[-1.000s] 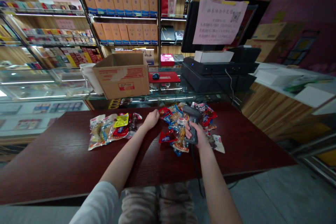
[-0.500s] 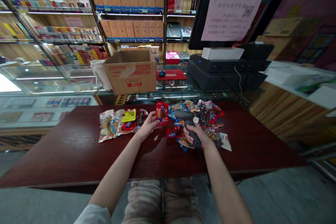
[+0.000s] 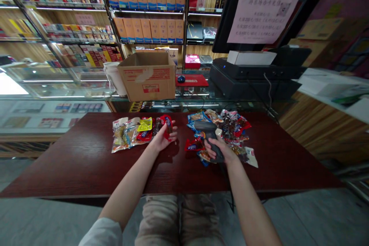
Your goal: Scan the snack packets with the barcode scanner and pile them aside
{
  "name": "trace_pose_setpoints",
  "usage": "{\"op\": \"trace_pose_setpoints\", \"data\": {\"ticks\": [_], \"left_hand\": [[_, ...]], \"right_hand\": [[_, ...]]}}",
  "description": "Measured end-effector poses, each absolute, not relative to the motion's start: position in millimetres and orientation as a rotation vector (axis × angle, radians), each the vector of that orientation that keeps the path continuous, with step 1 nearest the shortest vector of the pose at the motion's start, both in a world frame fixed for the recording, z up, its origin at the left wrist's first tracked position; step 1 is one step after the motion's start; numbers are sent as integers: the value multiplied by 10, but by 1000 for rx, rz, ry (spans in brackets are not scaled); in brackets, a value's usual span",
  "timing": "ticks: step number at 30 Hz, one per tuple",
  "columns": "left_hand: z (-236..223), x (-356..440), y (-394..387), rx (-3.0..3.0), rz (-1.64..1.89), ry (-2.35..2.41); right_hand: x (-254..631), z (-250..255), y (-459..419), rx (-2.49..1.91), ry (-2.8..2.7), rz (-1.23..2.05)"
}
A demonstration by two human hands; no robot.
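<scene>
My left hand (image 3: 162, 138) is closed around a red snack packet (image 3: 166, 121), tilted at the right end of a row of packets. That row holds a large clear packet (image 3: 124, 135), a small yellow-labelled packet (image 3: 144, 124) and some red and dark ones. My right hand (image 3: 220, 150) grips a black barcode scanner (image 3: 210, 132) by its handle, the head pointing left. Under and around the scanner lies a loose pile of snack packets (image 3: 230, 125), red, blue and clear. A separate red packet (image 3: 192, 145) lies at the pile's left edge.
The dark red wooden table (image 3: 86, 161) spans the front. Behind it a glass counter carries an open cardboard box (image 3: 148, 82), a mouse (image 3: 181, 79) on a red mat and a black cash register (image 3: 248, 77). A cable hangs from the scanner past the table's front edge.
My left hand has moved left with the red packet, turning it, from between the two groups to the left row's end. My right hand holds the scanner almost in the same place.
</scene>
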State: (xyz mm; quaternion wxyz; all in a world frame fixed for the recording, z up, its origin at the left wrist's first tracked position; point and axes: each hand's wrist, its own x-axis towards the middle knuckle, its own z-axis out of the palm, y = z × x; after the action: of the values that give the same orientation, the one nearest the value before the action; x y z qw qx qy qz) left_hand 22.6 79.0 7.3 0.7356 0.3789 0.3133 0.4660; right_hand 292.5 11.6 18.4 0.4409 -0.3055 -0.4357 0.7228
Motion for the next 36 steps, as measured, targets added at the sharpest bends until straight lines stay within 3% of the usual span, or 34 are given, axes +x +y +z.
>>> {"op": "trace_pose_setpoints", "data": {"ticks": [6, 36], "left_hand": [[58, 280, 821, 655, 1005, 755], [-10, 330, 816, 977, 1256, 696]], "right_hand": [[2915, 173, 108, -743, -1092, 1788], [2845, 163, 59, -785, -1218, 1859]]}}
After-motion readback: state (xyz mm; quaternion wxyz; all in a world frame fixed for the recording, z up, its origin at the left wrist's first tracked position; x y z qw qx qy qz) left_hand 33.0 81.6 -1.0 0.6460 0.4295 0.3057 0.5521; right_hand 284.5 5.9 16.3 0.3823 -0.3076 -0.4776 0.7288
